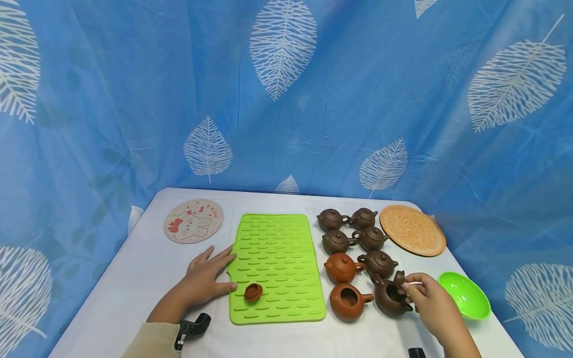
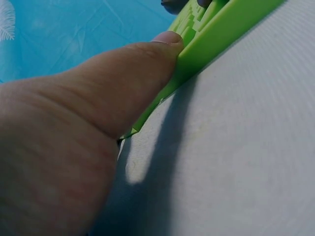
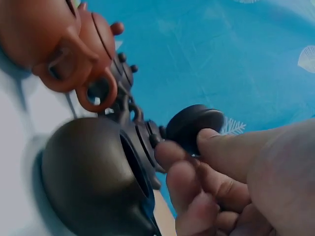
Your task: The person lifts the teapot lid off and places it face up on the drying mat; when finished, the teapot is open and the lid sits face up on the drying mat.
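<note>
On a white table [image 1: 295, 340], a person's right hand [image 1: 431, 298], at the near right, pinches a small dark brown lid [image 1: 399, 281] between thumb and fingers; which part of the lid the fingertips hold is hard to make out. The lid is tipped almost on edge, off its seat, at the far right side of the mouth of a dark brown teapot [image 1: 388, 307], which stands upright and uncovered. The left hand [image 1: 203, 281] holds nothing: its fingers are spread at the left edge of a green mat [image 1: 277, 243], the thumb touching that edge just beside an upturned reddish lid [image 1: 253, 292]. Left of the dark teapot stands an open reddish teapot [image 1: 346, 313], and just beyond it a lidded dark teapot [image 1: 379, 264]. Handling the lid well probably calls for a light, firm pinch, with the lid kept clear of the rim so clay does not knock on clay. The teapot's spout points near and right, under the hand, so the wrist is best kept high. No hand steadies the pot, so a bump could shift it against its close neighbours.
</note>
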A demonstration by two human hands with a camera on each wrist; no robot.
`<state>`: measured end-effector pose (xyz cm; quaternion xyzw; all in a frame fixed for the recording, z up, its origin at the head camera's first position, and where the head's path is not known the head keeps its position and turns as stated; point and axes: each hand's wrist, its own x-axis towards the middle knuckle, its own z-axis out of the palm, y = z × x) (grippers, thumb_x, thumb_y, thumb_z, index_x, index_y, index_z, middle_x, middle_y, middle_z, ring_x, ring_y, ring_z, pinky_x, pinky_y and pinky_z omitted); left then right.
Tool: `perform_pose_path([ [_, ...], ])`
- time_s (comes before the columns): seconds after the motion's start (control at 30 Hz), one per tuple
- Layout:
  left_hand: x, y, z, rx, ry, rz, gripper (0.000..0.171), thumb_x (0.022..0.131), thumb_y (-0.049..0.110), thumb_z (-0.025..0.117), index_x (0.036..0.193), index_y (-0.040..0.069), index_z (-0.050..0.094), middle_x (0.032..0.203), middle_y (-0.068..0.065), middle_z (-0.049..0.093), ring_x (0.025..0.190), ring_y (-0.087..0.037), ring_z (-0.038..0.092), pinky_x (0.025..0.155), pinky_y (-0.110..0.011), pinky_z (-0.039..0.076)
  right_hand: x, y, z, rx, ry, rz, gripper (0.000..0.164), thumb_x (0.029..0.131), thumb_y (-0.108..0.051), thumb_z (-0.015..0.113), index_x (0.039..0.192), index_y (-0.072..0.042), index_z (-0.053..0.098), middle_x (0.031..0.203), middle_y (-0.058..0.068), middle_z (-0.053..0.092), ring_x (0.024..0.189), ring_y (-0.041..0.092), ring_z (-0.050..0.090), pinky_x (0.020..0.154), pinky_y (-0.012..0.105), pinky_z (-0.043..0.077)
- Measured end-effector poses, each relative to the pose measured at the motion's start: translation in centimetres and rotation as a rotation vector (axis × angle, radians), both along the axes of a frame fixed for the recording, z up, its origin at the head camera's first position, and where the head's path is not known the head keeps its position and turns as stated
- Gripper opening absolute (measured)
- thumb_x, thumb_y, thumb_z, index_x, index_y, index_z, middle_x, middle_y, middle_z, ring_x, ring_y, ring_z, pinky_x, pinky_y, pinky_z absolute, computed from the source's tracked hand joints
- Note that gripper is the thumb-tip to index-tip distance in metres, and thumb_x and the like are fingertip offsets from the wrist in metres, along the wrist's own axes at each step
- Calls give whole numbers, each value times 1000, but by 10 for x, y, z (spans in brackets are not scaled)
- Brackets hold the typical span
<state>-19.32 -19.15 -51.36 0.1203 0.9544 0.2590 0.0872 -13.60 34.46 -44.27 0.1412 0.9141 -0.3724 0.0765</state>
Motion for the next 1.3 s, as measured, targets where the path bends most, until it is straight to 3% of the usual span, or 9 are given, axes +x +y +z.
perform_pose_path([
  [0.17,-1,0,-2,1,-1,2,91,84,62,79,160,22,47,173,2,30,160,-47,6,124,-72,4,0,-8,-3,-355,-26,-84,37,111,-17,51,141,4,46,99,6,77,73,15,59,63,31,55],
  [0.3,-1,-1,-2,-1,-2,4,92,84,63,79,160,23,46,173,2,30,160,-47,6,124,-72,4,1,-12,-4,-528,-12,-88,39,111,-17,54,142,4,43,100,4,78,68,9,56,59,24,52],
  [0.7,1,0,2,1,-6,10,91,84,62,80,159,23,47,173,1,31,160,-47,6,124,-71,5,-1,-30,-7,-721,95,-45,31,109,-21,58,132,-3,48,99,2,74,73,5,55,59,18,50],
  [0.97,1,-1,0,4,-6,6,92,84,63,79,160,23,47,173,2,30,160,-47,6,124,-71,4,-5,-52,-8,-820,76,45,22,108,-23,61,125,-11,56,102,1,72,75,4,56,62,17,50],
  [1.3,1,-2,-2,7,8,-5,92,84,64,78,159,22,47,173,2,31,160,-48,6,123,-72,5,-14,-89,-8,-870,83,116,21,107,-23,62,120,-7,55,98,0,70,74,5,56,59,15,48],
])
